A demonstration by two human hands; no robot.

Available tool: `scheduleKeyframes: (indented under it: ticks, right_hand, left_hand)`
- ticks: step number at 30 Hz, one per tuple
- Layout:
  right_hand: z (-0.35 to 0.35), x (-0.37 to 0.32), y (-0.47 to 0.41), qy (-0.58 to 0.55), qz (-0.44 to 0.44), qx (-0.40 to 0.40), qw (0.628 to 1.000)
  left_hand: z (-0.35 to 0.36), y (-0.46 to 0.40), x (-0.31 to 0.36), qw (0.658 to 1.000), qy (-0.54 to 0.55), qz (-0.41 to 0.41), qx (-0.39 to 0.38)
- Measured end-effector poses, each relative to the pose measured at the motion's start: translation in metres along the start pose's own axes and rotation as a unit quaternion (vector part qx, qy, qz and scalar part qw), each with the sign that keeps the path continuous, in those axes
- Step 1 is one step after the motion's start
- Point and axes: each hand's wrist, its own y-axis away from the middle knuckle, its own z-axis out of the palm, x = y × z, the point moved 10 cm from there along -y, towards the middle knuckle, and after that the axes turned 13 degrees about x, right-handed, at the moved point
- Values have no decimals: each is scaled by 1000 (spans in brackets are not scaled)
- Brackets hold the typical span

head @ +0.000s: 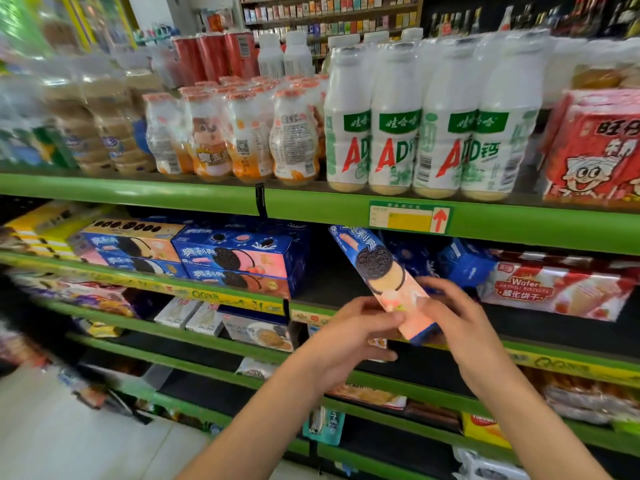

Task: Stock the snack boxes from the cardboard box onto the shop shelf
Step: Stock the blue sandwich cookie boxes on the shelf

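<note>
A blue and pink cookie snack box (379, 271) is tilted on end, its far end reaching into the dark gap on the second green shelf (207, 294). My left hand (349, 336) grips its near end from the left and below. My right hand (460, 323) holds the same end from the right. Stacked boxes of the same snack (239, 259) lie on that shelf to the left of the gap. More blue boxes (460, 263) sit behind, to the right. The cardboard box is not in view.
White drink bottles (426, 126) and small orange bottles (242, 133) fill the shelf above. A red wafer pack (554, 289) lies right of the gap. Lower green shelves hold boxes and bags. Pale floor (69, 438) shows at bottom left.
</note>
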Motion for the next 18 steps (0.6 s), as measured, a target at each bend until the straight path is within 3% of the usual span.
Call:
scheduleKeyframes:
  ticks: [5,9,18]
  right_hand:
    - [-18,-2,0,-95,38,-39,994]
    - [-9,-1,-1,-103,74,-92,988]
    - [16,-10,-15,-136,92,-20,986]
  left_hand:
    - [-51,9,36,992,70,78,69]
    - [-98,15,53,973,151,122,129]
    - [-124,31,61,979,114,159,66]
